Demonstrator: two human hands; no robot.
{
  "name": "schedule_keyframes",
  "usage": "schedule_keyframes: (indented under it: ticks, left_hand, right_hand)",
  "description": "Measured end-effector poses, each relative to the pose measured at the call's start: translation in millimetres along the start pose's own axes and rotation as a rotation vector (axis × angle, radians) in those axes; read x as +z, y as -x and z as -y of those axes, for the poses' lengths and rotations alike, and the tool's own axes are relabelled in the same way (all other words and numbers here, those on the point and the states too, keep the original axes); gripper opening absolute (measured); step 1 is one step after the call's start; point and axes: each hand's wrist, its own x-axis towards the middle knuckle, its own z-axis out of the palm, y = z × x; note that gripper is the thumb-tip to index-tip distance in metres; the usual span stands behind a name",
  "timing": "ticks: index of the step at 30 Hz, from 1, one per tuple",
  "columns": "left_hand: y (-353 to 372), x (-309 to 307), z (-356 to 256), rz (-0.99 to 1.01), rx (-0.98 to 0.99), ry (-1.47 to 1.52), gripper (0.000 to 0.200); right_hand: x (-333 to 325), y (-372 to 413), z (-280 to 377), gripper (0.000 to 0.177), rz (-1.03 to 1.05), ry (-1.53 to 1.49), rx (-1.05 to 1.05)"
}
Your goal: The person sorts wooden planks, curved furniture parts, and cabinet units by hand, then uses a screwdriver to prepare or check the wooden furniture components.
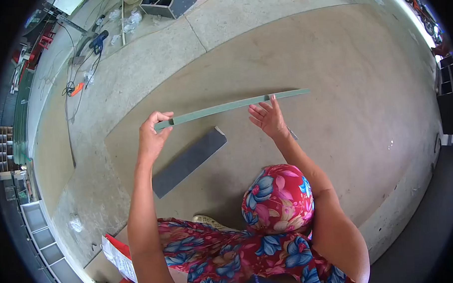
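A long, thin green board strip is held up on edge over the brown floor sheet, its right end slightly higher in view. My left hand pinches the strip's left end between thumb and fingers, close to a small dark notch. Beneath the strip's right half, my right hand has its fingers spread, one fingertip up against the strip near a second dark mark. Below the strip, a dark grey flat board lies slanted on the floor sheet, nearer my left hand.
The brown sheet covers much of the concrete floor. A blue power tool with cables and an orange-red item lie at upper left. A dark compartmented box stands at the top. Papers lie at lower left.
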Motion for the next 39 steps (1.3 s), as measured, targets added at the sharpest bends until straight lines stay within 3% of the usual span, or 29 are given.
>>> schedule_keyframes:
  ticks: [2, 5, 8, 11, 17, 26, 32, 39]
  left_hand:
    - [5.5, 3.1, -5.7, -0.027, 0.024, -0.009, 0.016]
    - [11.7, 8.4, -1.6, -0.084, 0.151, -0.143, 0.020]
    - [17.1, 9.0, -3.8, -0.089, 0.276, -0.338, 0.033]
    - [31.0, 6.4, -18.3, -0.095, 0.304, -0.527, 0.053]
    - [46.8, -10.9, -7.0, 0.028, 0.068, -0.569, 0.074]
    - [53.0, -31.8, 9.5, -0.115, 0.095, -0.662, 0.062]
    - [68.8, -39.0, -2.1, -0.178, 0.067, -0.702, 0.057]
    - [83.9, -28.3, -18.8, -0.343, 0.164, -0.778, 0.053]
  right_hand:
    - [12.5, -0.3, 2.1, 0.075, -0.071, 0.010, -0.052]
    - [5.5, -5.1, 5.6, 0.047, 0.064, 0.030, -0.101]
    - [7.3, -1.1, 10.0, 0.030, -0.050, 0.001, -0.073]
    - [8.3, 2.2, 14.6, 0.026, 0.093, -0.026, -0.092]
    - [67.1, 24.1, 25.0, 0.020, 0.175, 0.055, -0.189]
    - [102.1, 7.5, 32.5, 0.022, 0.388, 0.100, -0.195]
    - [116.4, 9.5, 25.2, 0.026, 0.404, 0.079, -0.203]
    - [128.2, 13.2, 28.3, 0.021, 0.438, 0.056, -0.176]
